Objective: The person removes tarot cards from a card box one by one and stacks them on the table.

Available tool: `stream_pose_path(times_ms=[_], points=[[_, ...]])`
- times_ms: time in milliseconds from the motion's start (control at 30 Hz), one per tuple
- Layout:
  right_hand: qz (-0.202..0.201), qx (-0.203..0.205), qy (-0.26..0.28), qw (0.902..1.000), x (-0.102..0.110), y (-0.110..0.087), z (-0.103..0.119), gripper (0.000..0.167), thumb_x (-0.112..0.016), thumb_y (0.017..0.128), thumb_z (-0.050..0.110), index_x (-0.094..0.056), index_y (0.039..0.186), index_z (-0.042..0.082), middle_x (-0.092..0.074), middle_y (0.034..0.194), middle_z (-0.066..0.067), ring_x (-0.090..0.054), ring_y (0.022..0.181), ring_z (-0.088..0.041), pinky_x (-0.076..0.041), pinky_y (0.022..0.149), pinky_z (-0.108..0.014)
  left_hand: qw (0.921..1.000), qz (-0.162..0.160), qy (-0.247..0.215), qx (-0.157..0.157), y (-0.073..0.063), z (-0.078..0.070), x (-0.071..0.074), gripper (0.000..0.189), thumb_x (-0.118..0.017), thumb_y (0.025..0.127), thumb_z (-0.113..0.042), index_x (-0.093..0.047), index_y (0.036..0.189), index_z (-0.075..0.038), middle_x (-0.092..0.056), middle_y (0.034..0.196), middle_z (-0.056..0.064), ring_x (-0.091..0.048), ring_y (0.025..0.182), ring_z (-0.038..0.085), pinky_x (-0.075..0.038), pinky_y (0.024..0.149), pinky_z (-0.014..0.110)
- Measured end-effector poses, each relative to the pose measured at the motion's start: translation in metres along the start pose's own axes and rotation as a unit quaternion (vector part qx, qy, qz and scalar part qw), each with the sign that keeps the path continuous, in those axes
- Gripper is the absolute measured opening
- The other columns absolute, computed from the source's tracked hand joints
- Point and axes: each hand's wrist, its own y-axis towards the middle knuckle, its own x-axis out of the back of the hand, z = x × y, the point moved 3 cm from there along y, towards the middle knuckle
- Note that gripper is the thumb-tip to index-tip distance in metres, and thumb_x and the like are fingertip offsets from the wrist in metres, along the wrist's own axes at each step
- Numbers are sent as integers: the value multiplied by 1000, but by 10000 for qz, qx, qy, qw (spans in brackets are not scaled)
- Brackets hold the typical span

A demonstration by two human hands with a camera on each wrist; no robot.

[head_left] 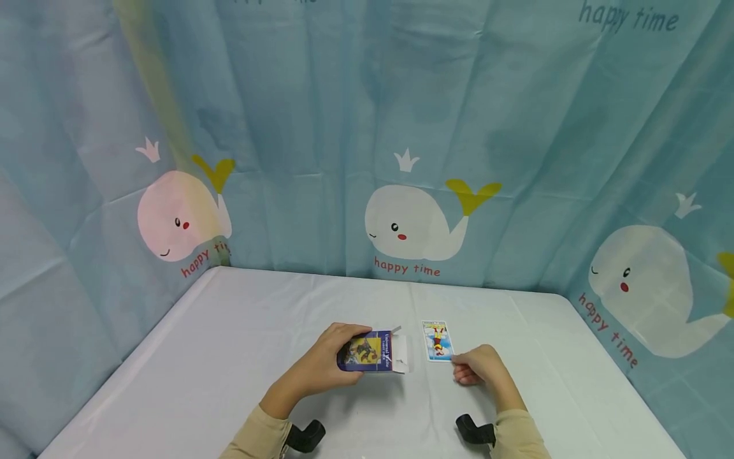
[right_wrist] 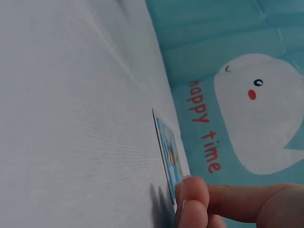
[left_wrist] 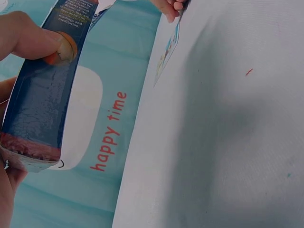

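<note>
My left hand [head_left: 322,362] grips a dark blue tarot card box [head_left: 367,352] above the table, thumb on one narrow side and fingers on the other. The box's white end flap [head_left: 400,352] stands open toward the right. In the left wrist view the box's printed side [left_wrist: 45,95] shows under the thumb. A single tarot card [head_left: 438,341], with a figure in red and yellow on a blue and white ground, is close over the table right of the box. My right hand [head_left: 479,366] pinches its near right corner between thumb and fingers.
A white cloth covers the table [head_left: 229,357]. Behind and beside it hangs a light blue curtain [head_left: 304,210] printed with whales and "happy time". Black wrist mounts [head_left: 306,437] sit at both cuffs.
</note>
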Motion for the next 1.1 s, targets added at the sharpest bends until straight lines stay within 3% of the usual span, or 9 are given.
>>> stream_pose_path(times_ms=[200, 433, 633, 900, 1100], points=[[42, 271, 40, 9996, 1, -11, 6, 21, -69, 90, 12, -64, 87, -8, -64, 58, -3, -61, 50, -9, -53, 53, -23, 10000, 55, -19, -22, 1, 1, 0, 70, -80, 78, -18, -52, 143, -23, -55, 136, -1, -47, 117, 16, -46, 90, 34], [-218, 850, 142, 9960, 7, -28, 32, 28, -68, 92, 16, -67, 94, -11, -67, 63, -3, -64, 54, -10, -55, 57, -23, 9999, 116, -10, -2, 0, 0, -1, 70, -79, 79, -20, -51, 143, -24, -54, 137, -1, -47, 118, 16, -46, 90, 34], [-155, 1106, 319, 9932, 3, -39, 47, 31, -68, 93, 16, -66, 103, -13, -69, 69, -5, -66, 59, -11, -56, 59, -24, 9999, 146, -29, -31, 1, 1, -3, 70, -79, 79, -19, -51, 144, -24, -53, 137, -1, -47, 118, 17, -46, 91, 34], [-16, 1563, 486, 9865, -18, -56, 64, 24, -70, 91, 11, -68, 95, -12, -70, 70, -8, -68, 60, -15, -57, 59, -25, 9999, 111, 7, -81, 0, 1, -2, 71, -79, 79, -19, -52, 144, -19, -54, 137, -1, -47, 118, 17, -46, 91, 35], [23, 1713, 541, 9837, -33, -69, 72, 22, -72, 89, 12, -68, 90, -10, -70, 70, -9, -68, 60, -16, -57, 59, -27, 9999, 77, 2, -71, 1, 0, -2, 71, -79, 78, -19, -52, 144, -22, -54, 138, -3, -47, 118, 14, -46, 91, 34]])
